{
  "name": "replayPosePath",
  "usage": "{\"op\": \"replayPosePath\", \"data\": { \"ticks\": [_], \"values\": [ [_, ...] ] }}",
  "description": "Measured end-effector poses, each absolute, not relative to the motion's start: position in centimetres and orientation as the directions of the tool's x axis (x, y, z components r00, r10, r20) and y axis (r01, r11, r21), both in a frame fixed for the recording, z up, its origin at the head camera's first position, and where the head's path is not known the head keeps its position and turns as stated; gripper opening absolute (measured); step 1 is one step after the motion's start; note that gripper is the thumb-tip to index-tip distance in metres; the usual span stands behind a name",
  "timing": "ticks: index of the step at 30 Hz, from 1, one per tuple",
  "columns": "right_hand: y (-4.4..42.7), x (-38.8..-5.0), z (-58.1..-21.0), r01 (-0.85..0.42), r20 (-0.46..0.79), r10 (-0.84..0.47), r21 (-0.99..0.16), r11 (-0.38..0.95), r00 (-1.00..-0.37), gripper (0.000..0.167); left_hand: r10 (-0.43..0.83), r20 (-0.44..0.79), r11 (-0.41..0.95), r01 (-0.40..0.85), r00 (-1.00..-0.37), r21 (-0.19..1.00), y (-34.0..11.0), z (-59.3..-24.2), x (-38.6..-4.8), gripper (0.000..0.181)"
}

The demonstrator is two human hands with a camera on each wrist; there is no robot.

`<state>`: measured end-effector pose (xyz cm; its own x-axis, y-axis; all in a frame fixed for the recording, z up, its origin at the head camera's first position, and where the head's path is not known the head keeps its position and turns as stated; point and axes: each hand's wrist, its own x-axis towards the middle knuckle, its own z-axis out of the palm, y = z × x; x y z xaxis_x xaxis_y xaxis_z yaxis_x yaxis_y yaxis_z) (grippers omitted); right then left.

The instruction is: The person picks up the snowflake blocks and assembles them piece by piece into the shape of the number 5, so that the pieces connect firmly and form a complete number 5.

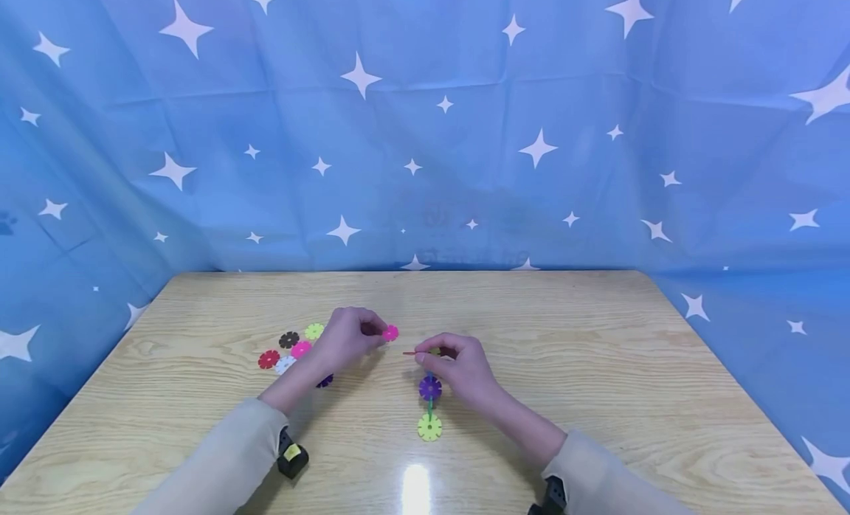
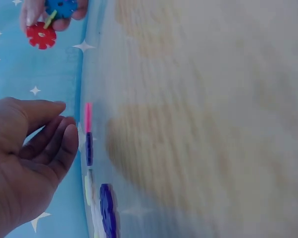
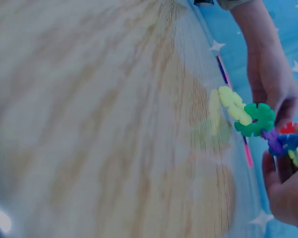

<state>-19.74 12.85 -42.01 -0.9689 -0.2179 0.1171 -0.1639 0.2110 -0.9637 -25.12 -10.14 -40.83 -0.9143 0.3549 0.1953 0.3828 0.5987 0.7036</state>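
Note:
My left hand [image 1: 347,339] has its fingertips at a pink disc [image 1: 390,333]; whether they touch is unclear. The left wrist view shows that hand [image 2: 30,153] with loosely bent fingers and nothing between them, beside a pink disc [image 2: 88,116] seen edge-on. My right hand [image 1: 465,367] pinches the upper end of a chain of joined notched discs. In the right wrist view, the chain runs from a yellow disc [image 3: 233,105] through green [image 3: 258,119], purple [image 3: 270,139] and blue [image 3: 286,143] discs to red [image 3: 288,128] and yellow-green [image 3: 295,158] ones by the hand [image 3: 290,201].
Several loose discs lie left on the wooden table [image 1: 598,338], among them red [image 1: 268,359], black [image 1: 288,340], yellow-green [image 1: 314,330], pink [image 1: 301,350] and white [image 1: 285,364]. A dark purple disc [image 1: 325,381] lies beside the left forearm. Behind hangs a blue star-patterned cloth [image 1: 425,183].

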Motion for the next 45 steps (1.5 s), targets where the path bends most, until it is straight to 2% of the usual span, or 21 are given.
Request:
{"op": "replayPosePath", "data": {
  "ticks": [7,13,19,25,30,45],
  "values": [
    [13.2,-19.7,-42.2,-0.176,0.130,-0.214,-0.961,0.214,-0.968,0.012,0.319,0.127,0.667,0.318,-0.939,0.674,-8.8,-41.0,-26.3,0.016],
    [13.5,-19.7,-42.2,-0.162,0.117,-0.218,-0.966,0.200,-0.969,0.013,0.334,0.101,0.702,0.319,-0.937,0.637,-8.5,-41.0,-26.9,0.026],
    [13.5,-19.6,-42.3,-0.165,0.120,-0.220,-0.966,0.200,-0.968,0.016,0.351,0.102,0.712,0.336,-0.931,0.617,-8.6,-41.2,-27.1,0.025],
    [13.6,-19.6,-42.2,-0.162,0.117,-0.219,-0.965,0.205,-0.969,0.014,0.366,0.114,0.699,0.354,-0.924,0.621,-8.9,-41.3,-26.9,0.025],
    [13.8,-19.6,-42.1,-0.159,0.115,-0.220,-0.968,0.193,-0.969,0.015,0.417,0.158,0.667,0.420,-0.895,0.616,-9.6,-41.4,-26.5,0.024],
    [13.8,-20.0,-42.0,-0.156,0.114,-0.187,-0.961,0.230,-0.976,0.012,0.520,0.105,0.558,0.430,-0.848,0.710,-11.5,-41.4,-24.0,0.020]
  ]
}}
